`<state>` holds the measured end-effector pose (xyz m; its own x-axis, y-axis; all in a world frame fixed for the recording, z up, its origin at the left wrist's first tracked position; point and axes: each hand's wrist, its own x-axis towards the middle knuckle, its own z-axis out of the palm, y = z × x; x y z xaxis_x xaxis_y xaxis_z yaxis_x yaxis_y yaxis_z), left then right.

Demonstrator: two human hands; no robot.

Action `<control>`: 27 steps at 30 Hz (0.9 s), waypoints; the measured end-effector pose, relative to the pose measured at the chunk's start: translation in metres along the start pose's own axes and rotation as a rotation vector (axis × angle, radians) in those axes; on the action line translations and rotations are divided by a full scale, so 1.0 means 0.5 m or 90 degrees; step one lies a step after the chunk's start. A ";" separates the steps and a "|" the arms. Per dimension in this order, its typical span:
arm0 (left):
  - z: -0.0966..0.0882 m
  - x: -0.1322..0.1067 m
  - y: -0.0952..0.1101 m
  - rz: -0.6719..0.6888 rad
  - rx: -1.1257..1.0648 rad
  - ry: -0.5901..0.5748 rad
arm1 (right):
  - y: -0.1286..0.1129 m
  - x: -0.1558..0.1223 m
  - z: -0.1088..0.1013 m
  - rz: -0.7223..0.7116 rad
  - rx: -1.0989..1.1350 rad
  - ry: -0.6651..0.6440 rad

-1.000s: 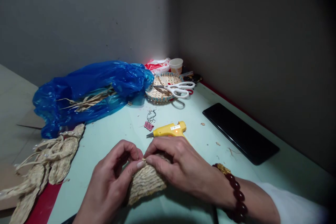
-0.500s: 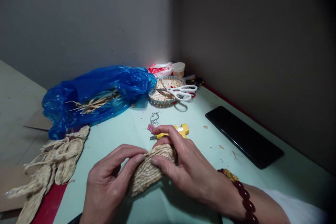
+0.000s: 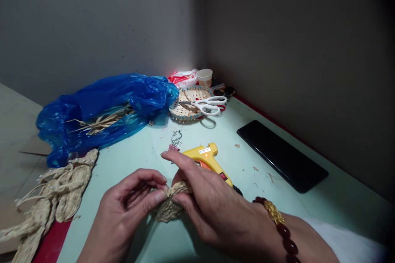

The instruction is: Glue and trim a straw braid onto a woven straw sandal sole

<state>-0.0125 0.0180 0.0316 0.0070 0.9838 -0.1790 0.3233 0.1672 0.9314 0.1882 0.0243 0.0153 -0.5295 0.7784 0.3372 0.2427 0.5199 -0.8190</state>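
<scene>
Between my two hands is a small woven straw piece (image 3: pixel 169 210), tan and braided in rows, tilted so that its upper edge faces me. My left hand (image 3: pixel 131 203) pinches its left edge between thumb and fingertips. My right hand (image 3: pixel 205 201) grips its right side, thumb in front and fingers behind, with the index finger raised off it. Just beyond the right hand lies a yellow glue gun (image 3: pixel 208 156) with a small lit light; its nozzle is hidden. Thin wire pieces (image 3: pixel 176 139) and a pink bit lie by the raised finger.
A blue plastic bag (image 3: pixel 108 94) with dry straw strands (image 3: pixel 103 121) lies at the back left. White-handled scissors (image 3: pixel 210 104) rest on a shallow woven basket (image 3: pixel 182 117). A paper cup (image 3: pixel 205 77) stands behind. A black phone (image 3: pixel 282 156) lies right, braided straw pieces (image 3: pixel 69 189) left.
The straw piece has been tipped, so less of its face shows. My hands have turned with it, and more of the glue gun is uncovered. The whole view has shifted slightly.
</scene>
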 end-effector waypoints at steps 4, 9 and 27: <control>0.003 -0.001 -0.003 0.008 -0.014 -0.009 | -0.003 -0.004 0.004 0.020 0.008 0.007; 0.017 -0.002 -0.008 0.029 -0.123 -0.040 | -0.001 -0.006 0.004 0.064 0.035 0.002; 0.068 -0.034 0.001 0.236 0.164 0.198 | 0.005 0.003 0.002 0.078 0.032 0.043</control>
<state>0.0200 -0.0008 0.0242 -0.1023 0.9531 0.2849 0.5736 -0.1775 0.7997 0.1870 0.0265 0.0134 -0.4424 0.8574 0.2629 0.2599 0.4031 -0.8775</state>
